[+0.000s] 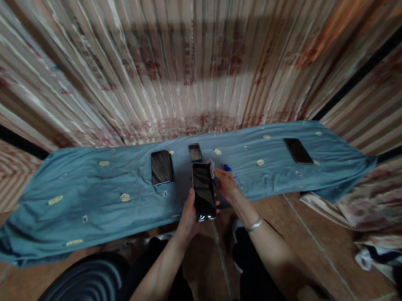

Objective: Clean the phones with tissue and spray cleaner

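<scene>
My left hand (188,216) holds a black phone (203,191) upright by its lower edge, its glossy screen facing me. Against the phone's upper right corner, my right hand (227,184) pinches a small whitish cloth (211,167). That wrist wears a silver bracelet (255,224). Both hands hover over the near edge of a blue cloth (89,197) with gold dots. A blue-capped pen or small bottle (229,171) lies just right of my right hand.
On the blue cloth lie a second dark phone (161,167) left of centre, a small dark blurred item (195,152) behind the held phone, and another black phone (298,151) at the far right. Striped curtains (190,70) hang behind. A dark round stool (76,287) sits at lower left.
</scene>
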The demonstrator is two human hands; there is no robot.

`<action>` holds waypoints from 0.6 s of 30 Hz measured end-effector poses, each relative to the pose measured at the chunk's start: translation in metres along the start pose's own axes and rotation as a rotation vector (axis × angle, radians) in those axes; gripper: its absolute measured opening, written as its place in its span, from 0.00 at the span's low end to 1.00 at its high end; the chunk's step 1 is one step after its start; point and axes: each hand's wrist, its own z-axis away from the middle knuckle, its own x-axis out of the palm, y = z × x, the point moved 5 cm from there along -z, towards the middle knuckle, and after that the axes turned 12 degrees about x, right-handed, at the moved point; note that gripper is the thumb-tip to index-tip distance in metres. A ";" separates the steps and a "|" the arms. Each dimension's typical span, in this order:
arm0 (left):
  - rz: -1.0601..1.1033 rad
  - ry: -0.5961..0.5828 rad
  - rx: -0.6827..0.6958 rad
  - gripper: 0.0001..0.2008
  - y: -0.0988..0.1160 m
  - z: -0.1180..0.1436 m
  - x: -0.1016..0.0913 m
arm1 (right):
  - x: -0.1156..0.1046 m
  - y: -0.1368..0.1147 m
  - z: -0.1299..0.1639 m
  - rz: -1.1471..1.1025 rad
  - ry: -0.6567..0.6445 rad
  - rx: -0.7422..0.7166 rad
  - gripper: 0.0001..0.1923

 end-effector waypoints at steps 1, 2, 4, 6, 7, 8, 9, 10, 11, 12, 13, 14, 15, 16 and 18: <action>0.003 0.001 0.004 0.26 0.001 0.000 0.000 | 0.001 0.001 0.001 -0.004 -0.002 0.013 0.15; 0.004 0.002 0.009 0.27 0.001 0.000 0.000 | 0.002 0.001 0.001 -0.006 -0.003 0.026 0.15; 0.001 0.009 0.019 0.27 0.003 -0.001 0.001 | 0.004 0.002 0.002 -0.001 0.003 0.039 0.16; -0.004 0.027 0.030 0.26 0.004 -0.002 0.001 | 0.006 0.001 0.004 0.011 0.011 0.040 0.17; -0.004 0.035 0.035 0.25 0.005 -0.003 0.001 | 0.007 0.001 0.005 0.021 0.014 0.038 0.18; -0.003 0.041 0.043 0.25 0.005 -0.004 0.000 | 0.008 0.001 0.005 0.029 0.016 0.037 0.18; 0.001 0.046 0.054 0.24 0.006 -0.006 -0.001 | 0.009 0.002 0.007 0.048 0.017 0.036 0.18; 0.008 0.047 0.067 0.23 0.007 -0.008 -0.002 | 0.010 0.003 0.008 0.075 0.016 0.038 0.18; 0.019 0.046 0.079 0.23 0.008 -0.010 -0.003 | 0.012 0.004 0.009 0.107 0.015 0.042 0.19; 0.032 0.044 0.088 0.23 0.009 -0.012 -0.004 | 0.013 0.006 0.010 0.139 0.013 0.046 0.19; 0.045 0.043 0.097 0.24 0.010 -0.013 -0.006 | 0.015 0.007 0.011 0.167 0.011 0.049 0.19; 0.055 0.045 0.103 0.24 0.011 -0.015 -0.007 | 0.016 0.008 0.012 0.189 0.008 0.050 0.20; 0.062 0.047 0.108 0.24 0.013 -0.016 -0.007 | 0.017 0.009 0.012 0.203 0.005 0.049 0.20; 0.065 0.052 0.111 0.24 0.014 -0.016 -0.007 | 0.018 0.009 0.013 0.209 0.002 0.047 0.20; 0.063 0.066 0.117 0.23 0.017 -0.016 -0.007 | 0.020 0.010 0.013 0.229 -0.008 0.045 0.20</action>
